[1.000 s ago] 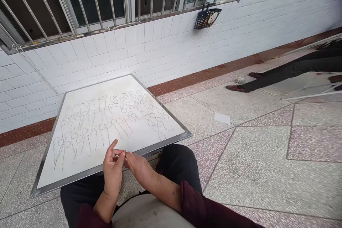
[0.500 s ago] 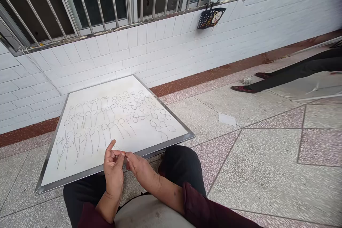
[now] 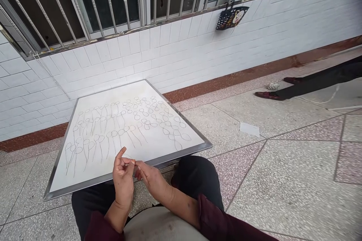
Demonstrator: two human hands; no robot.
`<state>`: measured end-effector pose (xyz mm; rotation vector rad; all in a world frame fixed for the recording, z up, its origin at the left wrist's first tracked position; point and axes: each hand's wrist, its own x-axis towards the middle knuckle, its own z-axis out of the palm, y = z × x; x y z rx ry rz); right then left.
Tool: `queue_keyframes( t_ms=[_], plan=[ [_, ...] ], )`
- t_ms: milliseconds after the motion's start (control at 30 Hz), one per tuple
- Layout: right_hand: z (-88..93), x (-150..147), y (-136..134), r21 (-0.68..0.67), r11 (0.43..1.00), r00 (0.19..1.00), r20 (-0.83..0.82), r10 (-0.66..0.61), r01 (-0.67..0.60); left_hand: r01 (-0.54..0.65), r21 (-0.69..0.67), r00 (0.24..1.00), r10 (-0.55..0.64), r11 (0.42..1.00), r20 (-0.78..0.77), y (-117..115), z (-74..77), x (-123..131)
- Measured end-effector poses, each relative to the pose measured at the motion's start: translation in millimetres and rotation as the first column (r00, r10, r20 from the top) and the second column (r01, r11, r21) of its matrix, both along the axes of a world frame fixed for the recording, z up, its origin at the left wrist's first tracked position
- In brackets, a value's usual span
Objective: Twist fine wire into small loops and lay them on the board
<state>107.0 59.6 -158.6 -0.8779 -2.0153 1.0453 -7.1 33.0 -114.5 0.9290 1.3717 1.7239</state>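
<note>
Thin, curved wire-like strand arcs up from the bare left hand, pinched between thumb and forefinger above the white, metal-rimmed board's near edge. Fingertips of the bare right hand meet that pinch; whether they also clasp it, I cannot tell. Dark, slender looped strands lie across the board.

Worn on the head, the lone camera looks forward and down, over the nearby left hand and right hand, across the grey-framed white board toward the white-tiled wall.
</note>
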Motion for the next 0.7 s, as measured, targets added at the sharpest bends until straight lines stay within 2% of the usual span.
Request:
queue_keyframes(
  t_ms=[267,500,700],
  plan=[
    [6.1,0.5,-3.7,-0.122,0.992,0.998,-0.065,0.008,-0.016,-0.005,-0.044,1.0,0.005,0.999,-0.006,1.7,-0.9,-5.1],
    [6.5,3.6,-4.3,-0.1,0.995,0.998,-0.061,0.023,-0.029,-0.005,-0.043,1.0,0.006,0.999,0.027,4.4,1.6,-9.2],
    [5.9,5.6,-4.3,-0.136,0.99,0.996,-0.075,0.04,-0.05,0.016,-0.044,0.999,-0.015,0.999,0.04,3.6,1.1,-9.4]
  ],
)
